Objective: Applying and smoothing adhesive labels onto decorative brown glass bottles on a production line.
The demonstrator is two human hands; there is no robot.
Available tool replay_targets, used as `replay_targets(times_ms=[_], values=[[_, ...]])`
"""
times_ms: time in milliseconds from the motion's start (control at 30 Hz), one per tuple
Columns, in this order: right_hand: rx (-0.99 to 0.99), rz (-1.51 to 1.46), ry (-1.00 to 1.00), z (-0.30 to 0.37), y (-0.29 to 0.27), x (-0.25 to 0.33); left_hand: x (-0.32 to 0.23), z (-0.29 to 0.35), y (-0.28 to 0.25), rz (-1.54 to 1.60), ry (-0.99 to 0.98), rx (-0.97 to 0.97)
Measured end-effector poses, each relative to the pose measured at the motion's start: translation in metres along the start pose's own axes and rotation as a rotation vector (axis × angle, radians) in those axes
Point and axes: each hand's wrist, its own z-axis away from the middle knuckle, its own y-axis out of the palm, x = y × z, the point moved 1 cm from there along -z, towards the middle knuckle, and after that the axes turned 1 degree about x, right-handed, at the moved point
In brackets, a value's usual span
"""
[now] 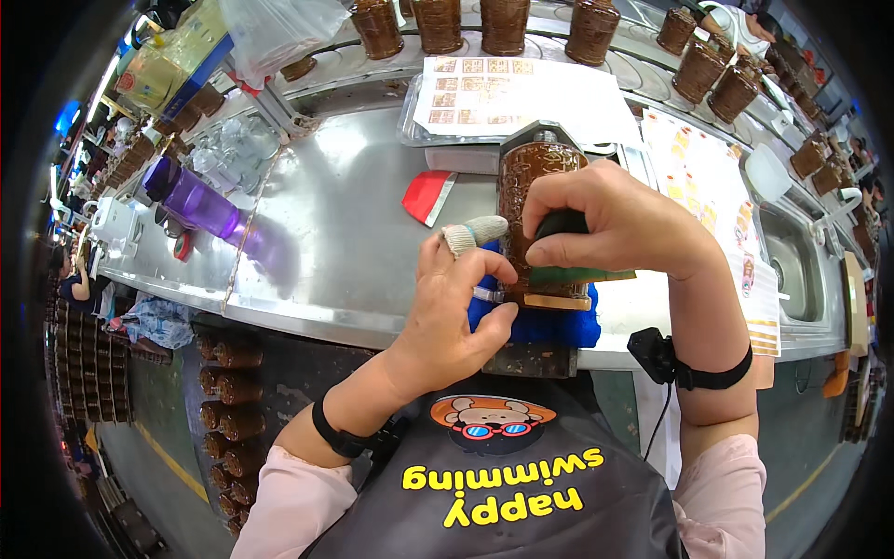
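A brown glazed jar [521, 191] with a raised pattern lies on its side in front of me, its near end over a blue cloth [577, 328]. My right hand [605, 224] is closed round the dark grip of a green-bladed scraper [582, 276], with the blade across the jar near a gold-coloured band [557, 302]. My left hand [452, 303] is at the jar's left side, fingers apart, thumb and fingertips against or very near it. One left finger wears a knitted finger cover [475, 235]. A red and white scraper [429, 197] lies left of the jar.
Sticker sheets lie behind the jar [521, 98] and to its right [694, 177]. A purple bottle [196, 197] stands left on the metal table [326, 252]. Brown jars [503, 26] line the far conveyor. A sink [792, 265] is at right; more jars stand below left [233, 391].
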Motion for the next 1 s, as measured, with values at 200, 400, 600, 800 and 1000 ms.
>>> replay_targets(times_ms=[200, 400, 600, 800, 1000], values=[[0.082, 0.019, 0.021, -0.005, -0.002, 0.000, 0.003, 0.005, 0.002, 0.041, -0.050, 0.017], [0.112, 0.071, -0.009, -0.013, 0.000, 0.002, 0.002, 0.007, -0.001, 0.060, -0.106, 0.019], [0.174, 0.070, 0.028, -0.017, -0.004, 0.006, 0.006, 0.011, -0.001, 0.083, -0.107, 0.014], [0.203, 0.054, 0.014, -0.018, -0.004, 0.008, 0.005, 0.011, -0.002, 0.099, -0.117, 0.036], [-0.078, -0.043, 0.036, 0.007, -0.006, 0.004, 0.000, 0.005, 0.003, 0.040, -0.008, 0.032]])
